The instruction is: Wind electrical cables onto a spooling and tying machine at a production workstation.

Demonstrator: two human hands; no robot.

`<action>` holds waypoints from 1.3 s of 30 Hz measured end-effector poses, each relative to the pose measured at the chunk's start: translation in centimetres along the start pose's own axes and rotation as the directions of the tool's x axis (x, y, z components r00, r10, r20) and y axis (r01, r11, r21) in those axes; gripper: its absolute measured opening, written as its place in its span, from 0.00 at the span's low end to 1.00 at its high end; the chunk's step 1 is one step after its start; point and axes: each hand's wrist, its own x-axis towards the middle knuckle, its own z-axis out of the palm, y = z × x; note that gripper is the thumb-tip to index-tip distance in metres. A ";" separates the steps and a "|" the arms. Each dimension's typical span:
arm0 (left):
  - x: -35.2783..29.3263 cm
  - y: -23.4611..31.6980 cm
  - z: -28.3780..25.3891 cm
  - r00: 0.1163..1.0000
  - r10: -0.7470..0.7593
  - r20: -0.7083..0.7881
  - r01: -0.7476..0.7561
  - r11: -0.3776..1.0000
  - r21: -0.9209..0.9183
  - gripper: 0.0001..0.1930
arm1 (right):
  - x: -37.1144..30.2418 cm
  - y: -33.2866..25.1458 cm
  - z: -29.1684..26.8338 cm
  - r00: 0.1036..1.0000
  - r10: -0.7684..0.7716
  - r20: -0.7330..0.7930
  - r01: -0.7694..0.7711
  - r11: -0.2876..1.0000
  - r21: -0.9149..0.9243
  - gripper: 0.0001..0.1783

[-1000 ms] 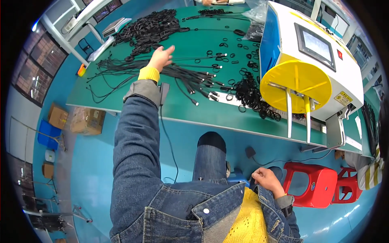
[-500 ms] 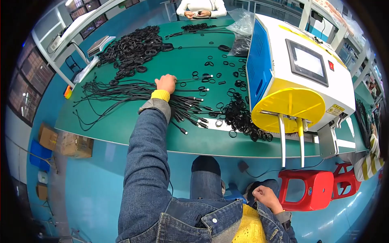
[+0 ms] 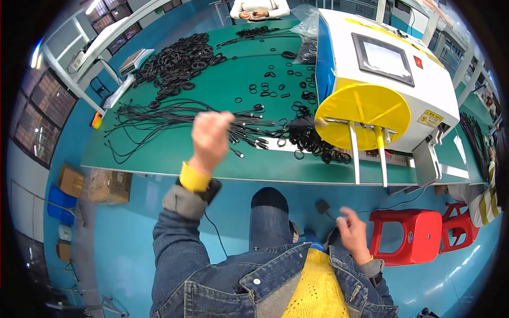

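My left hand [image 3: 210,139] is raised over the near edge of the green table, fingers closed and slightly blurred. Whatever it may hold does not show. Behind it a bundle of black cables [image 3: 159,117] lies across the table, plug ends toward the right. My right hand [image 3: 352,234] is low above my lap, thumb and index finger apart, with nothing visible in it. Right of the cables stands a white machine [image 3: 339,47] with a yellow round guard [image 3: 366,100] and two prongs sticking out below. A heap of small black rings [image 3: 313,139] lies beside it.
A large pile of coiled black cables [image 3: 183,61] covers the far left of the table [image 3: 159,164]. Clear plastic bags [image 3: 305,32] lie behind the machine. Across the table sits another person [image 3: 260,9]. Red stools [image 3: 405,236] are at right, cardboard boxes [image 3: 108,185] at left.
My left hand has lifted off the cable bundle and come back toward me. My right hand has risen slightly, its index finger and thumb now apart. The view has shifted slightly.
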 end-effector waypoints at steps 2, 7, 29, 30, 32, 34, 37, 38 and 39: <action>-1.1 5.4 -0.8 0.996 0.043 0.082 -0.039 0.998 -0.056 0.12 | -0.2 -3.3 -1.3 0.963 -0.207 -0.172 0.211 0.977 0.006 0.16; -2.7 13.5 -0.7 0.971 -0.052 0.232 0.103 0.971 -0.214 0.11 | -1.2 -6.0 -4.1 0.746 -0.581 -0.325 0.506 0.812 -0.291 0.18; 8.3 19.1 5.6 0.913 -0.213 0.349 0.368 0.801 -0.472 0.08 | 6.9 -6.6 -8.4 0.431 -0.751 -0.500 0.498 0.660 -0.562 0.13; 8.3 18.6 6.5 0.907 -0.234 0.351 0.389 0.785 -0.482 0.08 | 7.9 -6.3 -8.0 0.488 -0.709 -0.509 0.481 0.705 -0.521 0.10; 8.1 17.7 8.0 0.895 -0.273 0.354 0.428 0.748 -0.506 0.06 | 10.0 -5.7 -6.9 0.474 -0.691 -0.545 0.483 0.722 -0.496 0.09; 7.5 17.0 9.2 0.903 -0.269 0.334 0.415 0.745 -0.523 0.06 | 11.6 -5.3 -6.2 0.460 -0.672 -0.580 0.479 0.738 -0.474 0.07; 7.4 16.3 10.4 0.913 -0.282 0.294 0.401 0.743 -0.536 0.06 | 13.3 -5.4 -5.5 0.513 -0.622 -0.591 0.420 0.783 -0.460 0.05; 7.4 16.3 10.6 0.907 -0.292 0.304 0.416 0.732 -0.539 0.06 | 13.3 -5.3 -5.7 0.508 -0.622 -0.596 0.413 0.783 -0.465 0.05; 7.5 16.1 10.7 0.900 -0.304 0.312 0.432 0.723 -0.539 0.06 | 13.4 -5.3 -5.8 0.501 -0.596 -0.627 0.421 0.801 -0.426 0.05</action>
